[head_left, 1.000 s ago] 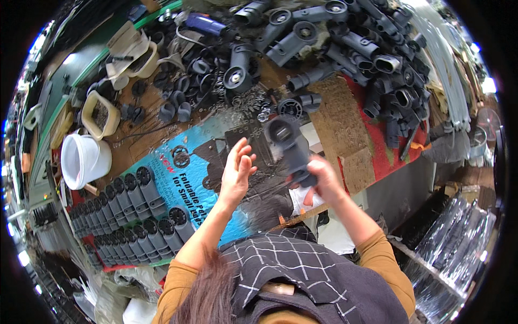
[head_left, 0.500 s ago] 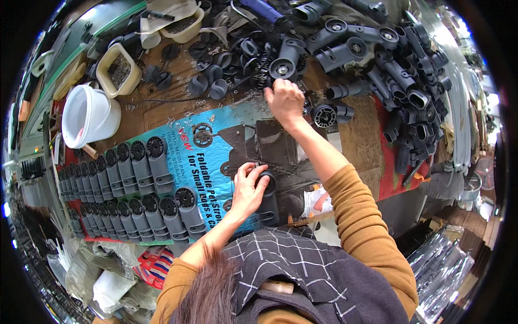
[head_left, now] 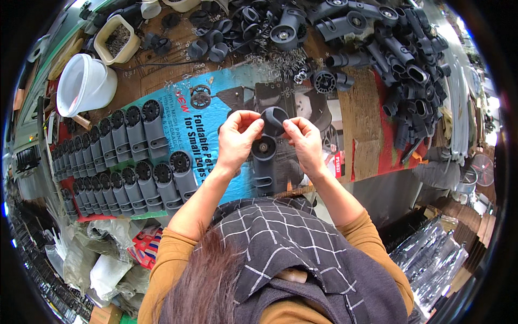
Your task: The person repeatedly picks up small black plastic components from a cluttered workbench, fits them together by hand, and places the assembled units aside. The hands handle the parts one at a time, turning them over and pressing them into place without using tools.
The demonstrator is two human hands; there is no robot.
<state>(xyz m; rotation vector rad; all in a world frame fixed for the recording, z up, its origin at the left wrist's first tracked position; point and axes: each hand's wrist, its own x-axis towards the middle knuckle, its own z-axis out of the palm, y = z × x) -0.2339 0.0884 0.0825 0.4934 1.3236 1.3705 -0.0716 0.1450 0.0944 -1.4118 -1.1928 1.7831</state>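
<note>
Between my left hand (head_left: 237,139) and my right hand (head_left: 305,142) is a round dark grey plastic cap with a curved ridge (head_left: 274,120). The fingers and thumbs of both hands pinch it from either side. Just below it, a dark grey plastic joint housing (head_left: 264,171) lies on the printed blue sheet (head_left: 232,86), its round end toward the far side of the table. A small metallic centre shows in that round end. Whether a small part sits inside the cap cannot be seen.
Two rows of similar housings with toothed round faces (head_left: 145,183) stand at the left. Loose caps (head_left: 217,51) and coil springs (head_left: 288,60) lie at the back. More housings (head_left: 399,70) are heaped at the right. A white bucket (head_left: 89,86) stands far left.
My right hand has come back from the springs at the back toward me. My left hand has left the housing and moved up, and both hands now hold a cap above it.
</note>
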